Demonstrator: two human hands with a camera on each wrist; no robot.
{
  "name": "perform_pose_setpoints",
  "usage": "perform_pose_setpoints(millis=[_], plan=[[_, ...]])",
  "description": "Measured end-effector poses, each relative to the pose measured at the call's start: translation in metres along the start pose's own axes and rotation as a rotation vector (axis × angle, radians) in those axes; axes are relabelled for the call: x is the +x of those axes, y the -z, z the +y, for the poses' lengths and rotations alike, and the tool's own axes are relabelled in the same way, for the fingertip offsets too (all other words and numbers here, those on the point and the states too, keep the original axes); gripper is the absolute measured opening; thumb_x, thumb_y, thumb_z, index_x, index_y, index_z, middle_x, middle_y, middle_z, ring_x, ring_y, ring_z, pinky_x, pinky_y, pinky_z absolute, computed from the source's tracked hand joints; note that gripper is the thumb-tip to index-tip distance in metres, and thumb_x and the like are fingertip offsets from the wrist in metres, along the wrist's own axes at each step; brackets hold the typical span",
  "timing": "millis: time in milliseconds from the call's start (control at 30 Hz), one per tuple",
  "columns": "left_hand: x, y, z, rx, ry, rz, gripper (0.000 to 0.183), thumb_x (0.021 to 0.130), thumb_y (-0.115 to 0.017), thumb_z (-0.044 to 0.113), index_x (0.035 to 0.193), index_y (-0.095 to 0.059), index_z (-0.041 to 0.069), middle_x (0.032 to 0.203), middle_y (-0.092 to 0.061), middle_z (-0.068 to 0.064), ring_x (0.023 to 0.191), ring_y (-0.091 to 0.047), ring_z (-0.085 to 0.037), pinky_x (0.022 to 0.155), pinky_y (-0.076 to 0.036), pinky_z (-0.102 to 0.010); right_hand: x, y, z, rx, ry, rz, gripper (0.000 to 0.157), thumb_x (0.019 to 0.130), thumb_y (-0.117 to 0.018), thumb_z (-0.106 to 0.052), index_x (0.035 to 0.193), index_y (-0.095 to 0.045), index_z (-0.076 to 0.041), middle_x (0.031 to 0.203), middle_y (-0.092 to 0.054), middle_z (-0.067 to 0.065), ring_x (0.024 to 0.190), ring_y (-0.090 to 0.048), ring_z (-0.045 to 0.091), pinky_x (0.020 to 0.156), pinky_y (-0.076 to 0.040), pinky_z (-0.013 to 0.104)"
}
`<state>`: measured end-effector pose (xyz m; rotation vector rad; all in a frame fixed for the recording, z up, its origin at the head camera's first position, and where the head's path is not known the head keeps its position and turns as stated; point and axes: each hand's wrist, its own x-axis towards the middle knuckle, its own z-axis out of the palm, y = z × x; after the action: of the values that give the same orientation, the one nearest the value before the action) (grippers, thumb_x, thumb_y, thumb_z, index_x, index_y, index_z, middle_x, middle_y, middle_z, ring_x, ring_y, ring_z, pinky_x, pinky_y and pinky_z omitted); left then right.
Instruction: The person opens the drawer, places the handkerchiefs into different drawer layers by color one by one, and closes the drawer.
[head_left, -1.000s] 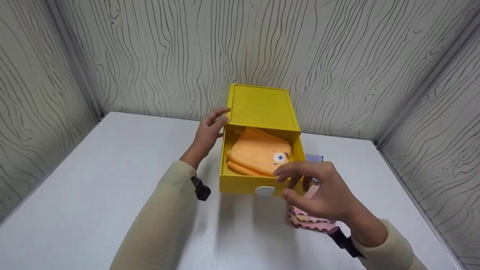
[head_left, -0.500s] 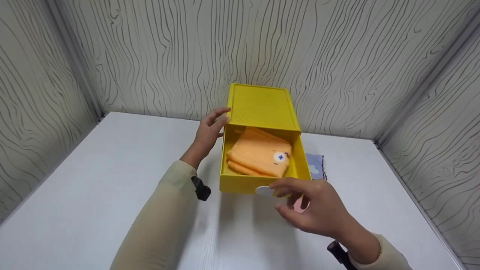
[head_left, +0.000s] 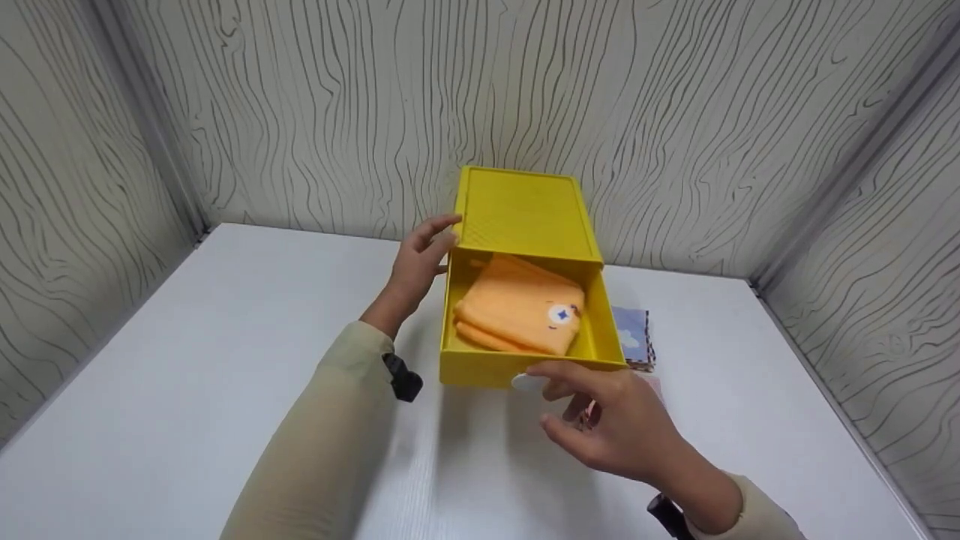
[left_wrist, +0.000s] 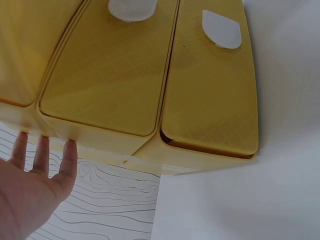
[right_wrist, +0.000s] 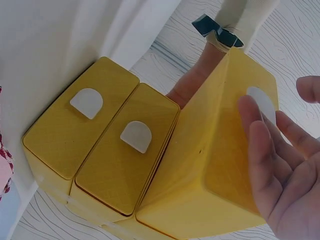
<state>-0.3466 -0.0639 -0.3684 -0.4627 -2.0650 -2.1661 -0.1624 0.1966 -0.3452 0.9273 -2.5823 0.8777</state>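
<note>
A yellow drawer unit (head_left: 525, 214) stands on the table with its top drawer (head_left: 480, 369) pulled out. Inside that drawer lies a folded orange cloth (head_left: 510, 304) with a white-and-blue mark. My left hand (head_left: 415, 264) rests against the unit's left side; its fingertips touch the wall in the left wrist view. My right hand (head_left: 622, 416) is at the drawer's front, fingers loosely bent, thumb apart. In the right wrist view its fingertips lie against the front beside the white handle (right_wrist: 263, 105), partly covering it.
Two lower drawers, one left (right_wrist: 80, 117) and one nearer (right_wrist: 127, 150) in the right wrist view, are closed. Right of the unit lie a blue patterned cloth (head_left: 631, 330) and a pink cloth (head_left: 651, 386), partly hidden. Wood-grain panels (head_left: 525, 82) stand behind the table.
My right hand has come down and left from the drawer's right front corner to the front near the handle. The left hand, drawer and orange cloth have stayed put.
</note>
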Motion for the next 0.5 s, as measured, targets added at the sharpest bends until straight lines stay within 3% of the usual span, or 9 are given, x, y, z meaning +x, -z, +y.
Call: perform_pose_setpoints(millis=[267,500], plan=[[0.000,-0.002,0.000,0.024,0.013,0.017,0.039,0.096,-0.050,0.032,0.134,-0.054,0.022,0.144,-0.046,0.002,0.121,-0.055,-0.021,0.095,-0.051,-0.046,0.000,-0.007,0.002,-0.008,-0.060,0.014,0.046,0.079,-0.078,-0.018,0.117,-0.062,-0.037,0.086,-0.067,-0.015,0.061,-0.057,-0.005,0.057,-0.052,0.018],[0.001,-0.001,-0.001,0.009,0.018,0.024,0.038,0.096,-0.050,0.032,0.132,-0.056,0.022,0.142,-0.049,0.002,0.121,-0.055,-0.020,0.095,-0.050,-0.047,0.003,-0.016,0.006,0.011,-0.024,0.132,0.040,0.077,-0.078,-0.008,0.109,-0.068,-0.031,0.079,-0.065,-0.017,0.059,-0.052,-0.003,0.057,-0.052,0.020]])
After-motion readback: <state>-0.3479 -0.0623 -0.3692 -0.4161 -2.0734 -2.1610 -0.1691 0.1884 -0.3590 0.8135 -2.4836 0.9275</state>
